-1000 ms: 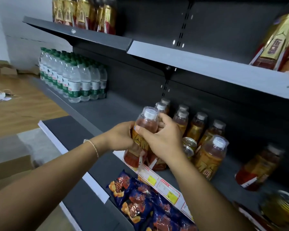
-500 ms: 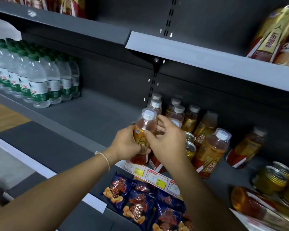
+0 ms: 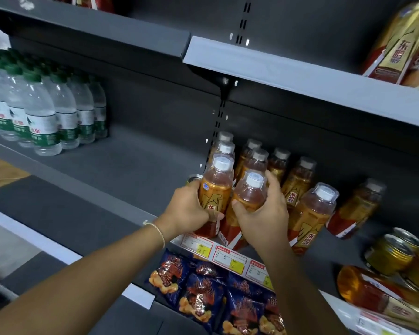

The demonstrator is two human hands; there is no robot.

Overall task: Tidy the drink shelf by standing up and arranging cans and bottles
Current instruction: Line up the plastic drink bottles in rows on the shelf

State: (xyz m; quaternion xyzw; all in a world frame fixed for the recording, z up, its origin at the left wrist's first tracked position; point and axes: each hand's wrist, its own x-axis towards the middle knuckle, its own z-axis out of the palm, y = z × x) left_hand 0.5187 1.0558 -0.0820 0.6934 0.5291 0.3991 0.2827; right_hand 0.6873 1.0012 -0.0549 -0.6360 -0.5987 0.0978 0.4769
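Observation:
On the grey drink shelf (image 3: 136,170) stand rows of orange drink bottles with white caps. My left hand (image 3: 186,209) grips the front left bottle (image 3: 215,187) round its body. My right hand (image 3: 264,213) grips the bottle beside it (image 3: 250,194) just below the neck. Both bottles are upright at the shelf's front edge. A gold can (image 3: 193,179) peeks out behind my left hand. More upright bottles (image 3: 310,213) stand to the right, and one further right (image 3: 356,209) leans. Gold cans (image 3: 392,255) and a fallen bottle (image 3: 382,296) lie at the far right.
Water bottles with green caps (image 3: 41,117) fill the shelf's left end, with bare shelf between them and the orange bottles. Price tags (image 3: 230,258) line the front edge. Blue snack bags (image 3: 203,291) lie on the shelf below. The upper shelf (image 3: 300,76) holds gold packs.
The two bottles, held close together before, now sit side by side, each in one hand. The right hand has shifted right onto the second bottle. The camera has come closer.

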